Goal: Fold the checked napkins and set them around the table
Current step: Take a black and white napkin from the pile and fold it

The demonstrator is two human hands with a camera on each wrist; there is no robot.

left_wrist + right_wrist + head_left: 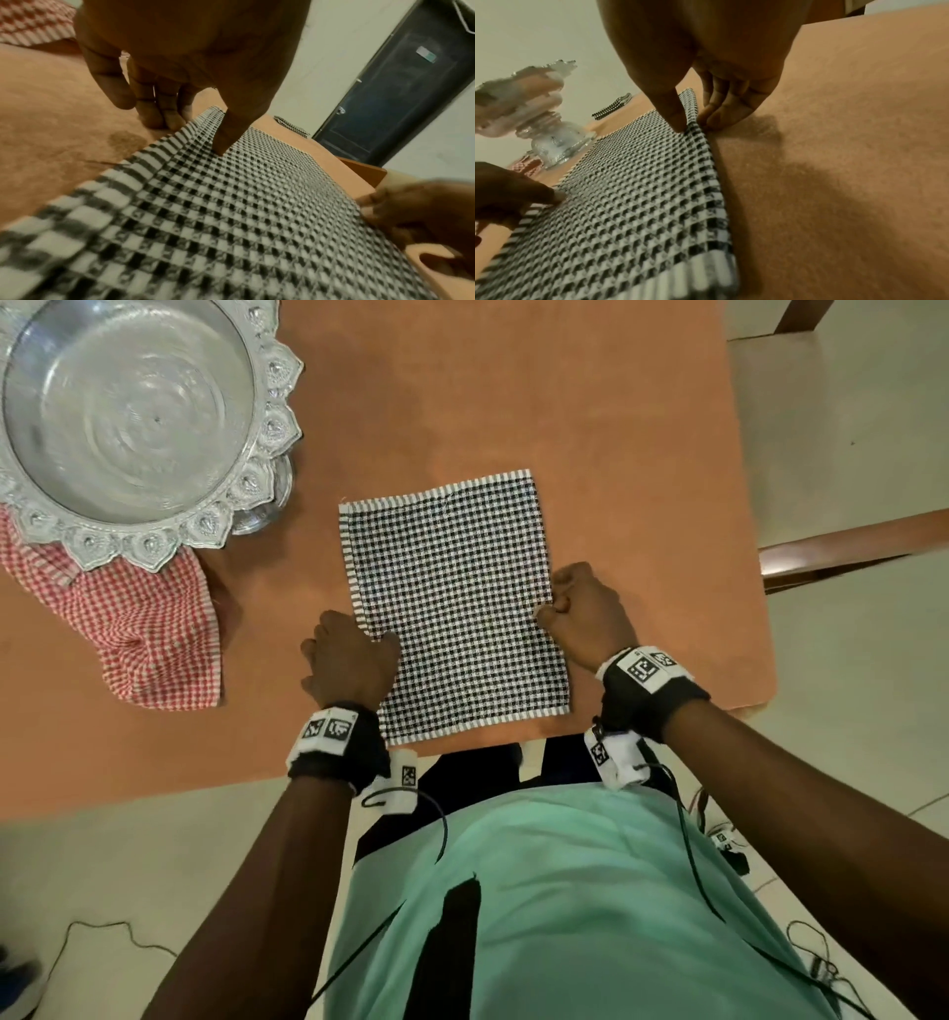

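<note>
Black checked napkin (452, 603) flat, long axis running away, hands pinching side edges

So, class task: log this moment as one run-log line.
left hand: pinches black checked napkin left edge | right hand: pinches right edge | napkin flat on table | red checked napkin unfolded

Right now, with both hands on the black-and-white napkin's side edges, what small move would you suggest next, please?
Probably lift both edges and fold the near half over the far half: the left hand and right hand pinch the black-and-white checked napkin mid-length.
</note>
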